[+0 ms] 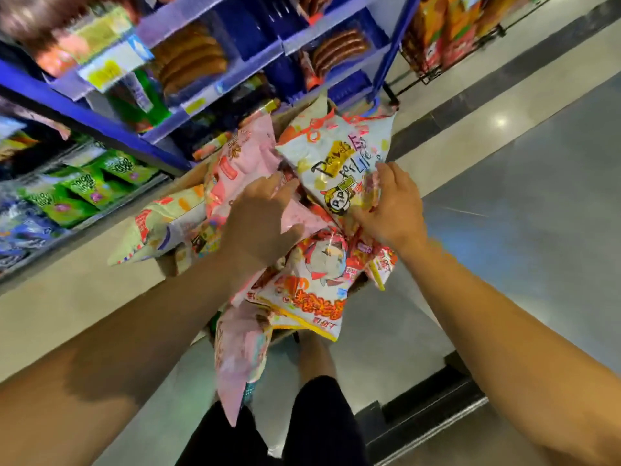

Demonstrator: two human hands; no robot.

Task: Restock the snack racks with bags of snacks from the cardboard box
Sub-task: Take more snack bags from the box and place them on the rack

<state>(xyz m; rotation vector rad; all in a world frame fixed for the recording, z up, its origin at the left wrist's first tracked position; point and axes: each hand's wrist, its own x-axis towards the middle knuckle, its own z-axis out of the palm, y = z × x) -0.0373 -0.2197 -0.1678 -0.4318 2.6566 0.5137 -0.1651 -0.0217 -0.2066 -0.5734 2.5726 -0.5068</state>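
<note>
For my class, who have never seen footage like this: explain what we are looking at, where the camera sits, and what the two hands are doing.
There is no machine here, only a person filmed by one wide-angle camera worn on the head, looking down. Both bare arms reach into a cardboard box heaped with snack bags beside blue shop shelves. The left hand rests on a pink bag, fingers fairly straight. The right hand grips a white bag printed with cartoon drawings. An orange and white bag lies nearer the person.
</note>
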